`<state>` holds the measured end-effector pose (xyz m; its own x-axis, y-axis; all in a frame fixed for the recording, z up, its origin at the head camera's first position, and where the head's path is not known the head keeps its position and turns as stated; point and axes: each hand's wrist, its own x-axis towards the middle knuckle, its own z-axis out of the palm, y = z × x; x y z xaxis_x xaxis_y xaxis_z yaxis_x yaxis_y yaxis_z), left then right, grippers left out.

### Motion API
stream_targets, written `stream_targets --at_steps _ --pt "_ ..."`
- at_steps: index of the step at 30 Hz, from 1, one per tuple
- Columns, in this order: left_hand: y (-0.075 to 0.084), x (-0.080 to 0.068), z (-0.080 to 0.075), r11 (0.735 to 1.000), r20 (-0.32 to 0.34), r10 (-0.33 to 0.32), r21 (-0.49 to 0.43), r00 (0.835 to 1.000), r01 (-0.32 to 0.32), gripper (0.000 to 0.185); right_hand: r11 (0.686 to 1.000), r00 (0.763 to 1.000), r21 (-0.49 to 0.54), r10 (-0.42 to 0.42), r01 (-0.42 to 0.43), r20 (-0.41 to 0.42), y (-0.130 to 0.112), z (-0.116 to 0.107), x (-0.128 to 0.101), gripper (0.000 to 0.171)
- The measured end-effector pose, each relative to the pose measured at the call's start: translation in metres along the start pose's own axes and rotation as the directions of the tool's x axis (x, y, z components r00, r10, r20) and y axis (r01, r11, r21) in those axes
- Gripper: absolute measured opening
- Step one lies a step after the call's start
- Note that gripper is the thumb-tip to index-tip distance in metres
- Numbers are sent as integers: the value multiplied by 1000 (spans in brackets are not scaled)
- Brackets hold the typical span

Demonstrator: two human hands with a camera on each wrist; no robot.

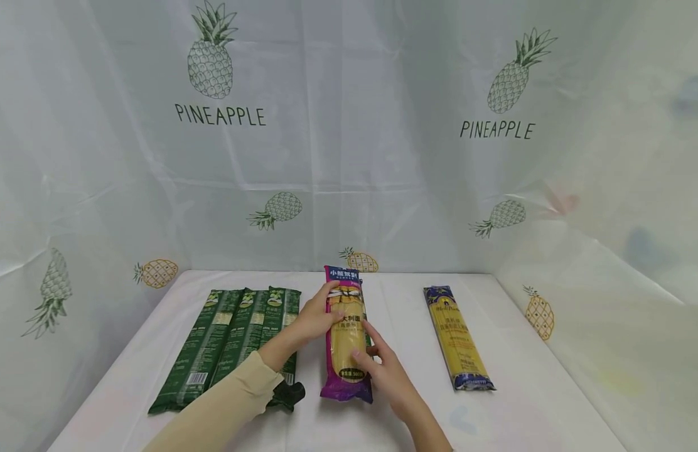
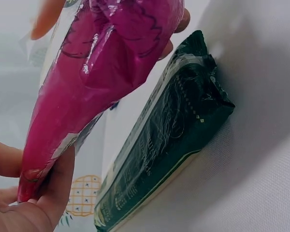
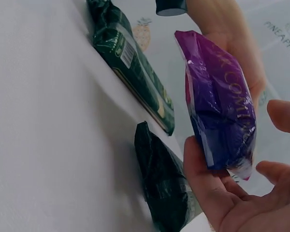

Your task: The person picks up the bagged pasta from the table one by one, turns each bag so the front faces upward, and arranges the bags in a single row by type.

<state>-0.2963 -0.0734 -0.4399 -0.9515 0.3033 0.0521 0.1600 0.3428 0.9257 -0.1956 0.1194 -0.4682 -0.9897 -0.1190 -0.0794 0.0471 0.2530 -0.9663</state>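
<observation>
Purple pasta pack (image 1: pixel 346 333) sits mid-worktop (image 1: pixel 530 389), long axis running away from you, near end toward you. Your left hand (image 1: pixel 317 319) wraps the far half from the left side; your right hand (image 1: pixel 385 370) pinches the near half from the right, thumb on the clear window. Both hands are clamped on it, and the wrist views show it raised off the worktop. Green packs (image 1: pixel 230 339) lie just left, parallel; blue-yellow pack (image 1: pixel 456 339) lies well apart on the right.

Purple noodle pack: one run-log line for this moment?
left hand: grips purple noodle pack | right hand: holds it lower | green packs: left, on table
</observation>
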Motion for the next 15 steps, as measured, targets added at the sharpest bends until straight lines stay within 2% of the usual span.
stream_targets --at_steps 5,11,15 --pt "0 -1 -1 999 4 -8 -35 1000 8 68 999 999 32 36 -37 37 -1 -5 0 85" --pt "-1 -1 0 992 43 -24 -121 999 29 68 984 988 146 83 -102 129 6 -10 2 87" --pt "-2 0 1 987 76 -40 -154 996 51 69 979 985 177 70 -97 156 10 -11 2 87"
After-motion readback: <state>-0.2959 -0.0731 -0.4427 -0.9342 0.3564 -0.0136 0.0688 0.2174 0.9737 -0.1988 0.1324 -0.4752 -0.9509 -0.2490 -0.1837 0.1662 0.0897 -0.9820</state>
